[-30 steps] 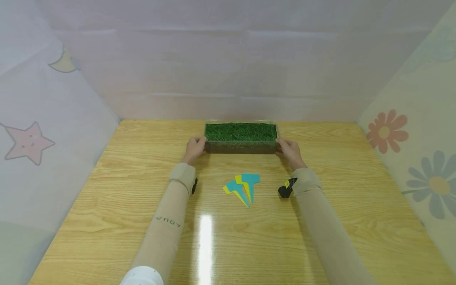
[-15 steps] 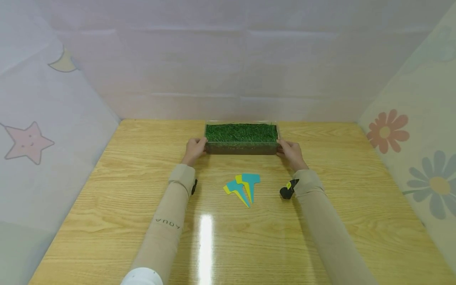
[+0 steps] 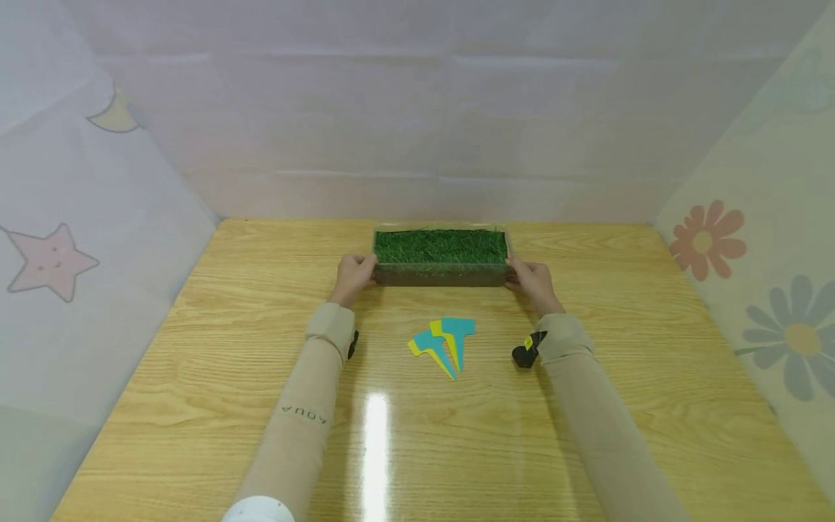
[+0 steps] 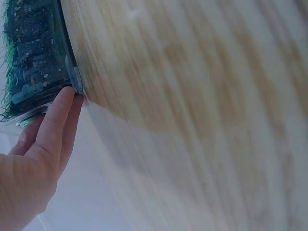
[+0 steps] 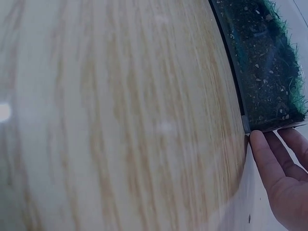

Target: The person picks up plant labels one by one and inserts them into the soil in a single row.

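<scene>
A long clear planter box (image 3: 441, 275) with dark soil and green grass (image 3: 440, 246) rests toward the back of the table. My left hand (image 3: 354, 275) holds its left end, thumb near the front top corner. At the other end, my right hand (image 3: 532, 281) holds it the same way. In the left wrist view, fingers (image 4: 57, 118) reach the box's lower corner; soil shows through the wall. The right wrist view has fingertips (image 5: 260, 139) against the box's end (image 5: 260, 62). Blue and yellow T-shaped plant labels (image 3: 450, 341) lie between my forearms.
The wooden table (image 3: 261, 319) ends at a pale cloth wall (image 3: 417, 145) behind the box. Printed cloth panels stand on the left (image 3: 78, 290) and right (image 3: 770, 217). A black wrist device (image 3: 527, 352) hangs at the right cuff.
The planter box has slid slightly toward me, with both hands moving along on its ends. The plant labels stay where they were.
</scene>
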Demonstrator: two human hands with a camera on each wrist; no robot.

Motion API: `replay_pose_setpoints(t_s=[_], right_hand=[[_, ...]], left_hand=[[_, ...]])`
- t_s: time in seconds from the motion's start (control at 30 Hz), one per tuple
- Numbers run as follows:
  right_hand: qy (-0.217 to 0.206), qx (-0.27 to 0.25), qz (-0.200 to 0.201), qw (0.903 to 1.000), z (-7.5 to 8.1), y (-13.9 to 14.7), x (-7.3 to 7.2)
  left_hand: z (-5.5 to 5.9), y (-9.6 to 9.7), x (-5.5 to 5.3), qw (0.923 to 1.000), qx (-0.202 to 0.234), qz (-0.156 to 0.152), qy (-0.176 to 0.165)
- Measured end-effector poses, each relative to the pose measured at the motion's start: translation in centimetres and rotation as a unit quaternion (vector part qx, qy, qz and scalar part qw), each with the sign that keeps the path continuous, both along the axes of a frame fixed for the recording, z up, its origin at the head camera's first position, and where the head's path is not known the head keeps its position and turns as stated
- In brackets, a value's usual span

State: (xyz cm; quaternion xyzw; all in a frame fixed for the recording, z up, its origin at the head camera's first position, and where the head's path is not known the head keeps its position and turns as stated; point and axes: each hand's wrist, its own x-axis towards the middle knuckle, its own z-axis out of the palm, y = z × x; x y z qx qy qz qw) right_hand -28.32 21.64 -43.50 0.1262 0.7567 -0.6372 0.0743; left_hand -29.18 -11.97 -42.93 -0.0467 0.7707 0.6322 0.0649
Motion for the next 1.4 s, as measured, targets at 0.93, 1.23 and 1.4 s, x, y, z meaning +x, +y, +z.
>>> replay_pose_setpoints(t_s=[0.93,1.23,1.4], right_hand=[[0.012,0.007,0.008,0.9999,0.09,0.42,-0.1],[0.02,0.009,0.017,0.9996,-0.07,0.54,-0.09],[0.029,0.012,0.011,0.9995,-0.09,0.52,-0.06]], left_hand=[[0.29,-0.09,-0.03,0.9986,0.017,0.022,-0.045],[0.52,-0.22,0.12,0.9986,0.023,0.024,-0.042],[0.69,-0.24,0.08,0.9986,0.025,0.025,-0.04]])
